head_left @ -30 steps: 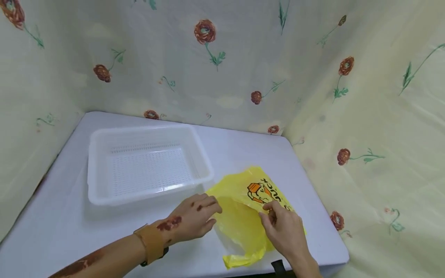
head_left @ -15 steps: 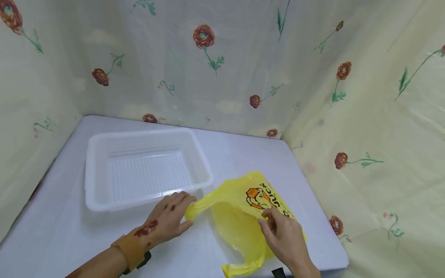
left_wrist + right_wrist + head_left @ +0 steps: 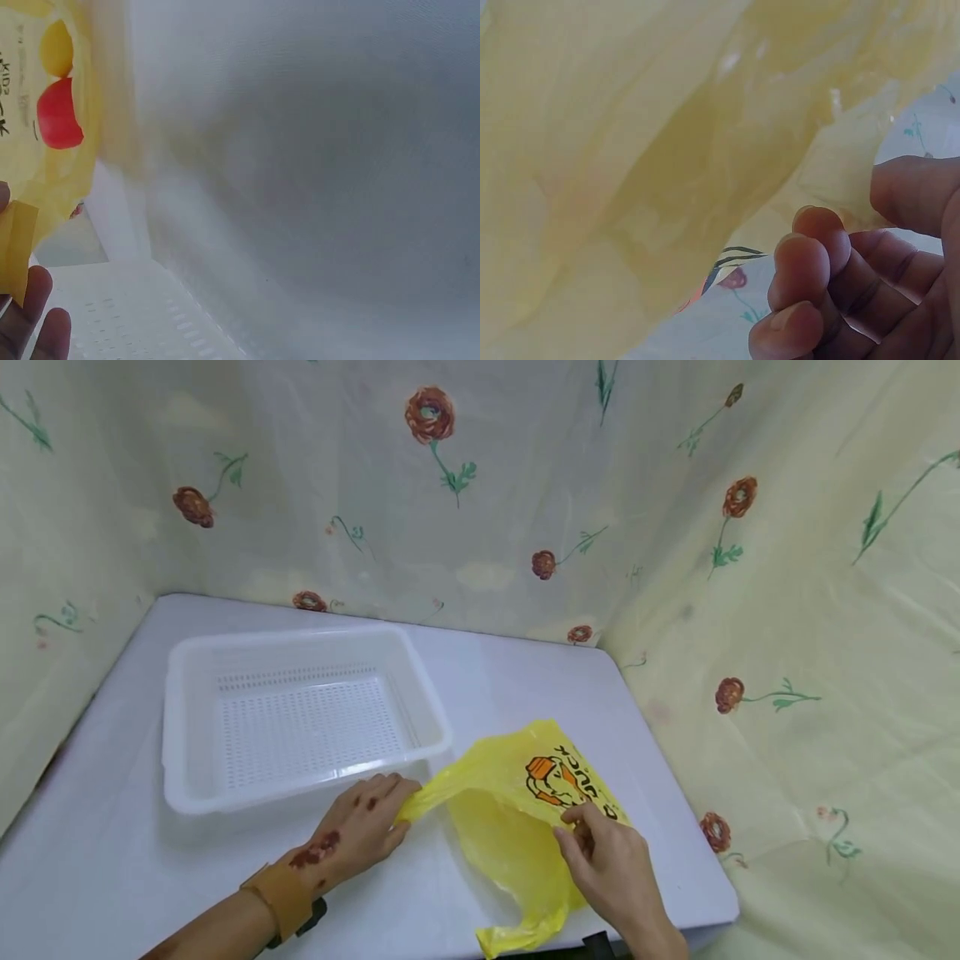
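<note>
A thin yellow plastic bag [image 3: 498, 762] with an orange and black duck print lies on the table, its mouth facing the person. My left hand [image 3: 360, 827] grips one of its handles, drawn out to the left; in the left wrist view the fingers [image 3: 54, 334] curl at a fold of yellow plastic. At the mouth's upper edge, my right hand [image 3: 618, 868] pinches the film between thumb and bent fingers, and the right wrist view has the bag [image 3: 682, 172] hanging from them. The other handle [image 3: 528, 933] lies loose near the front table edge.
A white perforated plastic basket [image 3: 431, 714] stands left of the bag, just beyond my left hand. The table [image 3: 517, 672] has a white cover, and a flowered curtain [image 3: 480, 527] encloses its back and sides. A black strap [image 3: 598, 945] shows at the front edge.
My left hand has moved left from the bag's mouth, pulling the handle out and stretching the opening. The right hand has kept its grip in nearly the same place.
</note>
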{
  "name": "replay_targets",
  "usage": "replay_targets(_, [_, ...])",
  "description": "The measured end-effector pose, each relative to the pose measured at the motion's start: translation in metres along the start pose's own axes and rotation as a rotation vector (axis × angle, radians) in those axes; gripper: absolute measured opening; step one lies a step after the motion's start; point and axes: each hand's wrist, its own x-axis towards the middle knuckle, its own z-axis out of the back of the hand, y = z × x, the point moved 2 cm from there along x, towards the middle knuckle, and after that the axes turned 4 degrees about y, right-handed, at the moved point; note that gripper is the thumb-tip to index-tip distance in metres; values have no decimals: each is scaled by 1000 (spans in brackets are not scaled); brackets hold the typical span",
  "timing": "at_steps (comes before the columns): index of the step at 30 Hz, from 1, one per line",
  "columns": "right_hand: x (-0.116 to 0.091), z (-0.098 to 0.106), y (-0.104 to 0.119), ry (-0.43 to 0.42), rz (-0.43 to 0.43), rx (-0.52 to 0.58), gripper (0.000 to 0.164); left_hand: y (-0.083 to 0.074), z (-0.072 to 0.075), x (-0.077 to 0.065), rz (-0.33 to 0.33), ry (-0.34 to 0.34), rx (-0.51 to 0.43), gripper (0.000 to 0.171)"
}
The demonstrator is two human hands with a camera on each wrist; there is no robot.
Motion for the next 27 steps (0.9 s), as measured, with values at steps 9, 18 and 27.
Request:
replay_targets(9, [-2,-4,0,-2,-3,2,12,1,0,1,33,-26,-102,37])
replay_targets(18, [-5,-6,0,26,-8,-16,14,2,3,4,-8,-132,-118,37])
replay_targets(27, [-10,-7,1,51,19,-9,22,-1,8,8,8,-137,-139,36])
